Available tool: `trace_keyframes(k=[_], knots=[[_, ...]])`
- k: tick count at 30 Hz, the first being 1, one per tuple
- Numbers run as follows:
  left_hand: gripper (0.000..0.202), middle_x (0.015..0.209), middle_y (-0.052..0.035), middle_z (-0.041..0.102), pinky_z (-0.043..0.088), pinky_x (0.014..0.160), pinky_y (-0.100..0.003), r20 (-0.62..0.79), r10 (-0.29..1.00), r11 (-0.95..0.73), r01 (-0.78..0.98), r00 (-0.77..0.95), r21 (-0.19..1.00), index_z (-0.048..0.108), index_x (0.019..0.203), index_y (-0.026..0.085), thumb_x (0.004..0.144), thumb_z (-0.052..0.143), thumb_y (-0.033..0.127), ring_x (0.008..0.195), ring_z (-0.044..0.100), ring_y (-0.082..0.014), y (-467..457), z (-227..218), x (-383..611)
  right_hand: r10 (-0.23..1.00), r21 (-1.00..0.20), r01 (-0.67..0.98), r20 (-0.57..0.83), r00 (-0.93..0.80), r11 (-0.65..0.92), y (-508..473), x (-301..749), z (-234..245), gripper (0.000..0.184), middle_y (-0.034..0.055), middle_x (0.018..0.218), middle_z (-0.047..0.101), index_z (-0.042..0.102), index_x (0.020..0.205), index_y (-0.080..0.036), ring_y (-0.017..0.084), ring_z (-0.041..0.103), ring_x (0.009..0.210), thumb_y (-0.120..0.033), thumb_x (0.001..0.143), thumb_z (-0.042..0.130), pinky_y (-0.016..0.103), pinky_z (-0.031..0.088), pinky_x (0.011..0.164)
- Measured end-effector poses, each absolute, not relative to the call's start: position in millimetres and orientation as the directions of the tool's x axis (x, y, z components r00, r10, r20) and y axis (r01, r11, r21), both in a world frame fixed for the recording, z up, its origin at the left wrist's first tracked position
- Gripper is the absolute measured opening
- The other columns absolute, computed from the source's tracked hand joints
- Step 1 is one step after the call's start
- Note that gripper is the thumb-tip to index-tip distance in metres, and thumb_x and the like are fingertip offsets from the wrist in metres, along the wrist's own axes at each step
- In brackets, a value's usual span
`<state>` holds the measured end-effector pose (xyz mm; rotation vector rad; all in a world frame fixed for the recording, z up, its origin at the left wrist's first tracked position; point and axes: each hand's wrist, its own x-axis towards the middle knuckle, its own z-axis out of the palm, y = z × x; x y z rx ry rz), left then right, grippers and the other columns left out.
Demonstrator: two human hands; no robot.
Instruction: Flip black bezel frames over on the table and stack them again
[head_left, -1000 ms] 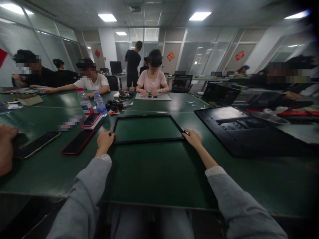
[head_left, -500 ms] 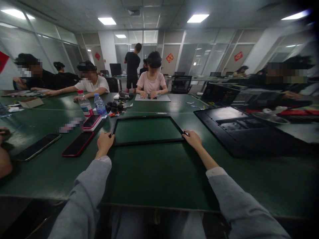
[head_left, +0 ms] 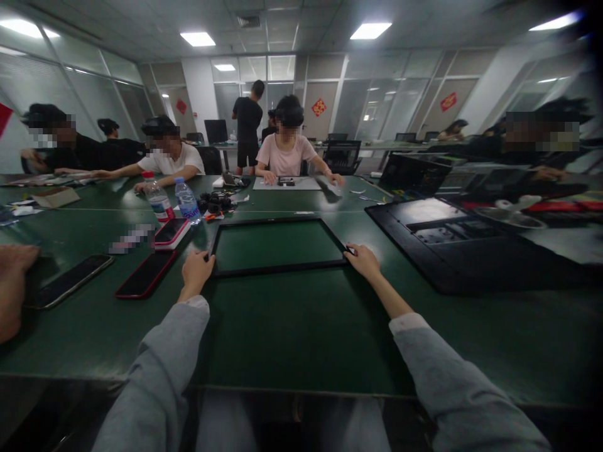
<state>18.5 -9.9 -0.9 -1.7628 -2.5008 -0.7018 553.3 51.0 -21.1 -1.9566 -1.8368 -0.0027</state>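
A thin black rectangular frame, like a monitor bezel, is in front of me over the green table, whose top shows through its opening. My left hand is closed on the frame's left side, close to the near corner. On the opposite side my right hand pinches the frame near its right near corner. Whether the frame rests on the table or hangs just above it, I cannot tell.
Left of the frame lie a red-edged phone, another phone and two bottles. A large black panel lies to the right. Another person's hand reaches in at the left edge. Several people sit around.
My hands and the frame have hardly moved. At the left edge another person's hand has come further in. The person opposite has stretched one arm out sideways.
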Motion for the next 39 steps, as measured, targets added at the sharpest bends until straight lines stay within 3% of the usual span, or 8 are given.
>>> trace_keyframes(k=[14, 20, 25, 30, 34, 39], knots=[[0.045, 0.126, -0.0173, 0.064, 0.051, 0.089, -0.037, 0.265, 0.907, 0.241, 0.919, -0.328, 0.311, 0.072, 0.120, 0.017, 0.095, 0.046, 0.044, 0.111, 0.063, -0.0296, -12, 1, 22, 0.947, -0.332, 0.943, 0.311, 0.076, 0.033, 54, 556, -23, 0.045, 0.0129, 0.105, 0.068, 0.067, 0.130, -0.014, 0.025, 0.063, 0.093, -0.035, 0.094, 0.050, 0.034, 0.046, 0.083], [0.040, 0.123, -0.0142, 0.065, 0.051, 0.084, -0.036, 0.354, 0.875, 0.202, 0.912, -0.332, 0.357, 0.070, 0.122, 0.019, 0.097, 0.047, 0.039, 0.104, 0.065, -0.0265, -14, 4, 25, 0.942, -0.351, 0.935, 0.328, 0.077, 0.046, 57, 558, -28, 0.045, 0.0132, 0.104, 0.068, 0.066, 0.129, -0.013, 0.026, 0.062, 0.096, -0.034, 0.093, 0.049, 0.036, 0.047, 0.086], [0.037, 0.118, -0.0132, 0.063, 0.051, 0.083, -0.036, 0.560, 0.765, 0.077, 0.908, -0.318, 0.411, 0.069, 0.121, 0.019, 0.096, 0.049, 0.036, 0.100, 0.064, -0.0255, -17, 10, 31, 0.923, -0.400, 0.915, 0.370, 0.108, 0.054, 60, 558, -30, 0.045, 0.0174, 0.115, 0.067, 0.061, 0.130, -0.010, 0.028, 0.061, 0.104, -0.034, 0.095, 0.046, 0.039, 0.047, 0.091], [0.040, 0.118, -0.0147, 0.061, 0.048, 0.096, -0.038, 0.780, 0.549, -0.147, 0.884, -0.300, 0.444, 0.065, 0.127, 0.017, 0.098, 0.047, 0.039, 0.112, 0.060, -0.0263, -18, 17, 35, 0.919, -0.452, 0.892, 0.359, 0.162, 0.020, 55, 549, -24, 0.046, 0.0217, 0.118, 0.065, 0.053, 0.133, -0.008, 0.030, 0.063, 0.105, -0.036, 0.099, 0.036, 0.038, 0.048, 0.090], [0.045, 0.120, -0.0170, 0.063, 0.046, 0.100, -0.041, 0.817, 0.490, -0.241, 0.854, -0.302, 0.460, 0.056, 0.134, 0.014, 0.101, 0.043, 0.041, 0.117, 0.060, -0.0269, -20, 18, 36, 0.914, -0.499, 0.867, 0.356, 0.195, 0.009, 52, 544, -20, 0.052, 0.0231, 0.117, 0.066, 0.045, 0.140, -0.007, 0.031, 0.065, 0.103, -0.039, 0.101, 0.031, 0.039, 0.049, 0.089], [0.047, 0.125, -0.0194, 0.064, 0.045, 0.102, -0.042, 0.813, 0.486, -0.252, 0.839, -0.322, 0.483, 0.052, 0.136, 0.013, 0.102, 0.042, 0.042, 0.121, 0.061, -0.0279, -20, 14, 36, 0.901, -0.507, 0.860, 0.395, 0.177, 0.054, 55, 544, -21, 0.053, 0.0231, 0.118, 0.065, 0.045, 0.140, -0.006, 0.031, 0.064, 0.105, -0.039, 0.101, 0.032, 0.041, 0.049, 0.091]])
